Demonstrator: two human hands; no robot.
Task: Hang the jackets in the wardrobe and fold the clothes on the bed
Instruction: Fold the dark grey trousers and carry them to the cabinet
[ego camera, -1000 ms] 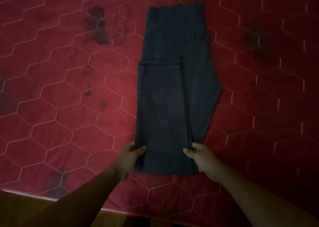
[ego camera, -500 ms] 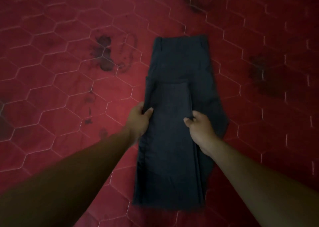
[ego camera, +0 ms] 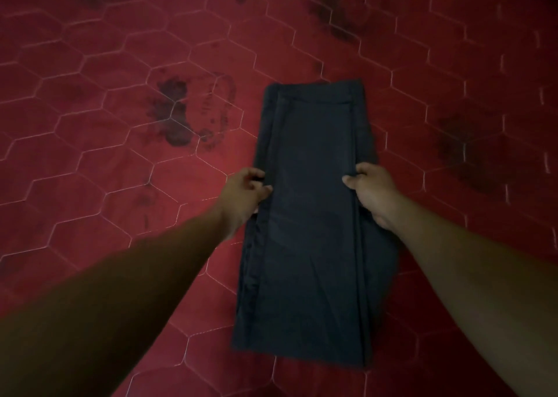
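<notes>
Now | left hand (ego camera: pixel 245 192), right hand (ego camera: pixel 372 192) at trousers (ego camera: pixel 311 245) edges | mattress (ego camera: pixel 114 101) around

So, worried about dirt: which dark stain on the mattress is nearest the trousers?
The left blotch, beside the trousers beyond the left hand; the right blotch and top blotch lie farther off.

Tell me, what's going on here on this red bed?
A person is folding a pair of dark blue-grey trousers, which lie flat on a red quilted mattress with hexagon stitching. The trousers are already doubled over, with an upper layer reaching up near the waistband. The right hand pinches the right edge about halfway along. The left hand has curled fingers at the left edge, though whether they grip it is unclear. Dark stains mark the mattress.
</notes>
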